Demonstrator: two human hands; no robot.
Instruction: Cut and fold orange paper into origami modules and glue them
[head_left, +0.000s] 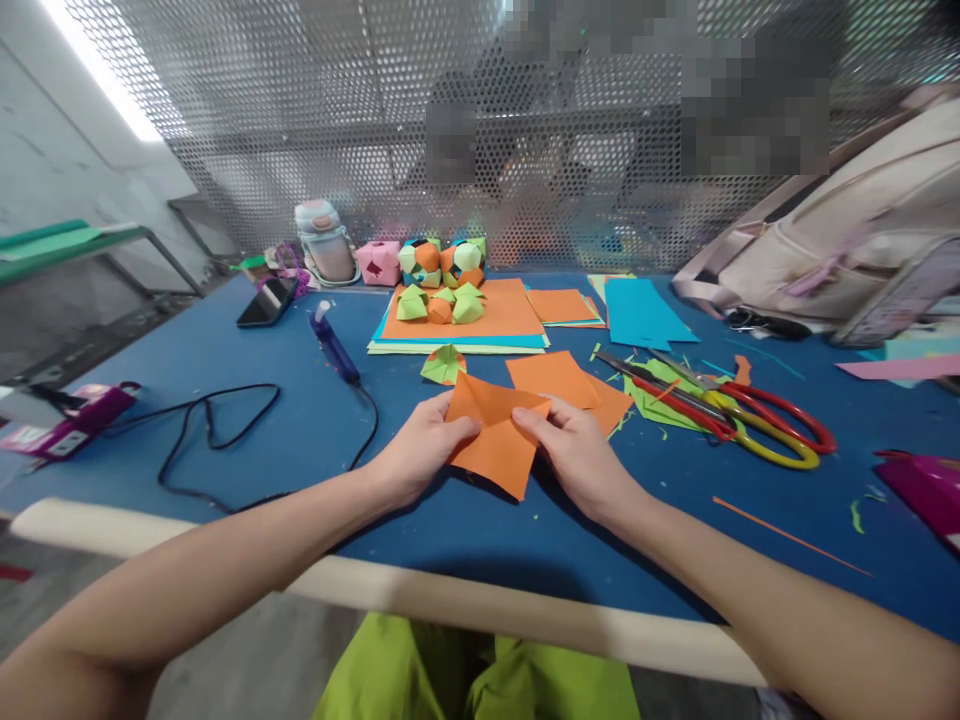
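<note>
Both my hands hold one orange paper square (496, 437) just above the blue table (225, 440), near its front edge. My left hand (420, 450) pinches the paper's left side, thumb on top. My right hand (577, 450) pinches the right side, with its fingers curled under the sheet. The paper is partly folded, with a corner pointing down toward me. More orange squares (562, 380) lie flat just behind it, and a small green and orange folded piece (444, 365) sits behind my left hand.
Red and yellow scissors (750, 415) lie on green scraps at the right. A stack of coloured paper (465, 320) carries folded pieces, with paper balls (442, 260) behind. A glue gun (334, 345) with black cable, a phone (266, 302), a bottle (324, 240) and a backpack (840, 240) ring the table.
</note>
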